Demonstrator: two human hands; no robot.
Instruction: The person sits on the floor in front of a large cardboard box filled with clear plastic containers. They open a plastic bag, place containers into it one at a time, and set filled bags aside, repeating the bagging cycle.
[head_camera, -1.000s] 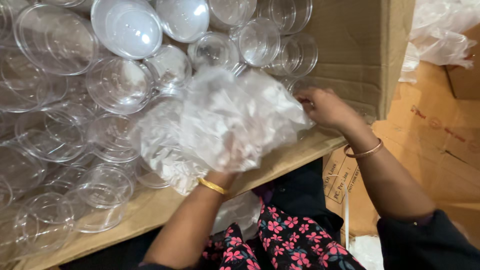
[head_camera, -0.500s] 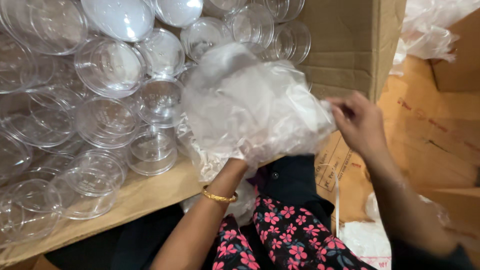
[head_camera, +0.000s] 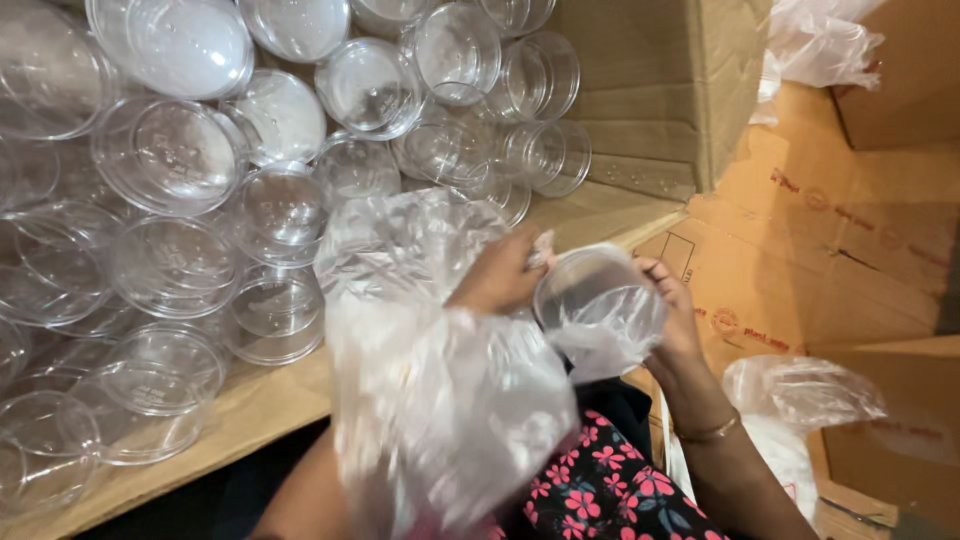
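Note:
A clear round plastic container (head_camera: 598, 305) is held between both hands over my lap. My left hand (head_camera: 500, 275) grips its left rim, and a crumpled clear plastic bag (head_camera: 440, 390) drapes over that forearm. My right hand (head_camera: 672, 315) clasps the container's right side. A thin film of the bag trails from the container's bottom. Just left of the hands lie several clear plastic containers (head_camera: 270, 210) heaped in an open cardboard box (head_camera: 650, 100).
Flattened cardboard (head_camera: 830, 230) lies to the right. A crumpled clear bag (head_camera: 800, 390) rests on it near my right arm, and another bag (head_camera: 820, 40) sits at the top right. The box's front flap (head_camera: 250, 410) runs along my lap.
The bag has been drawn back toward my lap, and one clear container has come out of it. Both hands have closed on that container.

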